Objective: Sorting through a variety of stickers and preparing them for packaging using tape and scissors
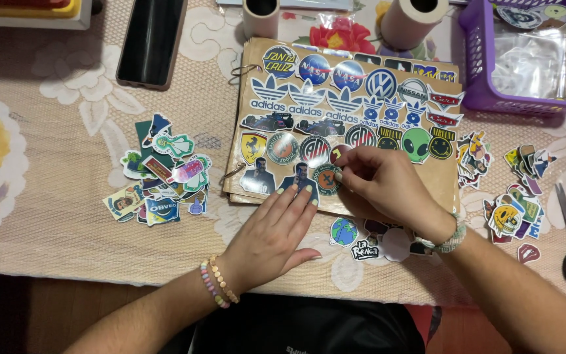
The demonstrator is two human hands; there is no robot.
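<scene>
Left hand [275,231] flat, fingers spread, pinning the lower edge of the brown kraft sticker board [440,187] to the table [54,216]; right hand [384,183] in a narrow pinch grip on a small dark-red round sticker [337,153], lowered onto the board's third row beside a round striped sticker [314,151]. Risk, judged: crooked or overlapping placement, a crease or trapped bubble if pressed down unevenly, board sliding if the flat palm lifts. Sticker small, glossy, mostly hidden by fingertips, design unreadable; loose sticker piles [162,180] near on both sides.
</scene>
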